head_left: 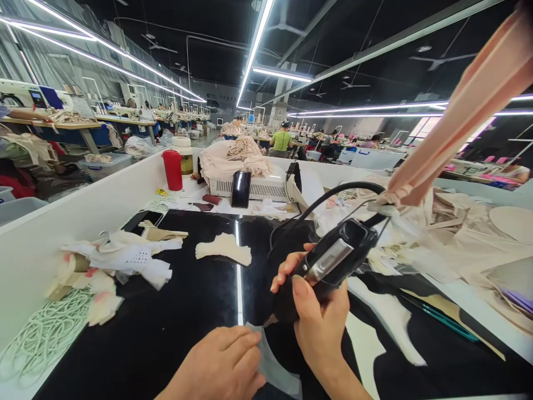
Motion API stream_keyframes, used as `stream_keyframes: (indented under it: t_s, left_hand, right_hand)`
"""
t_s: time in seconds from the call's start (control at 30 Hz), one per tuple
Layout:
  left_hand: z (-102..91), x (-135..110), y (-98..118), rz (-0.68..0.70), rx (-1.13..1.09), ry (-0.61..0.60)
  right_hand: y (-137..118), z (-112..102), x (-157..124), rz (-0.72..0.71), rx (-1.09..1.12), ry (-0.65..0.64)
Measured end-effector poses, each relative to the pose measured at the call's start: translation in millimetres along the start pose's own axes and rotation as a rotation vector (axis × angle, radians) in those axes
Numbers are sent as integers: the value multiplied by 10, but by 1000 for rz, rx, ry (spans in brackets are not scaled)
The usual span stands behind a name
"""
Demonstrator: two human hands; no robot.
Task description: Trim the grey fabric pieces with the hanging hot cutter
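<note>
My right hand [320,328] is wrapped round a black corded hand tool [328,261] with a silver plate along its upper side. The tool's exact kind is unclear. It is tilted, its dark lower end near the tabletop, and a peach fabric strip [449,111] is tied to its upper end. My left hand [225,361] is closed and low over the black table, its fingertips on a curved translucent piece [277,364]. Part of that piece is hidden under the fingers. A white cut piece [387,316] lies right of my right hand, and a cream piece [224,248] lies ahead.
Pale green cord [45,333] and white fabric scraps [129,253] lie at left. Teal-handled tweezers [449,322] lie at right beside heaped beige pieces [462,228]. A phone [240,189], a red cup [172,169] and a white vented box [266,188] stand at the back. White walls [83,216] border the table.
</note>
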State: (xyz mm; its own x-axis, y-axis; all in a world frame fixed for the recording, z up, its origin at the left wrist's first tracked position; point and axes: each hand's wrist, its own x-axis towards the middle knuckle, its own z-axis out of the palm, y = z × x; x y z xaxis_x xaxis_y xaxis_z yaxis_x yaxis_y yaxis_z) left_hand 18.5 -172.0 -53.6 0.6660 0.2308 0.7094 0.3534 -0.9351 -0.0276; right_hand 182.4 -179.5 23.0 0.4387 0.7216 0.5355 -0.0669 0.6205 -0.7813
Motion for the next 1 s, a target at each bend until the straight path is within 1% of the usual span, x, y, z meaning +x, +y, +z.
stream_keyframes:
  t_s: [0.1,0.2,0.33,0.5,0.6,0.77,0.87,1.0]
  left_hand:
    - [-4,-10,3,4,11,0]
    - [-4,-13,4,2,24,1]
    - [1,-2,-3,8,34,19]
    - [6,3,-11,-5,14,8]
    - [13,-5,-9,2,19,3]
    - [23,-8,-3,-2,33,5]
    - [20,-13,1,-1,34,3]
    - [23,-33,3,-6,27,-8]
  right_hand:
    - [-10,7,0,-5,-9,17]
    - [-18,17,10,23,-21,34]
    - [-18,35,39,44,8,21]
    - [-5,79,25,43,72,11]
    - [18,92,-7,49,71,-11]
    - [45,91,-29,25,45,-2]
    - [51,101,-20,41,42,-4]
    - [60,132,-5,75,103,-3]
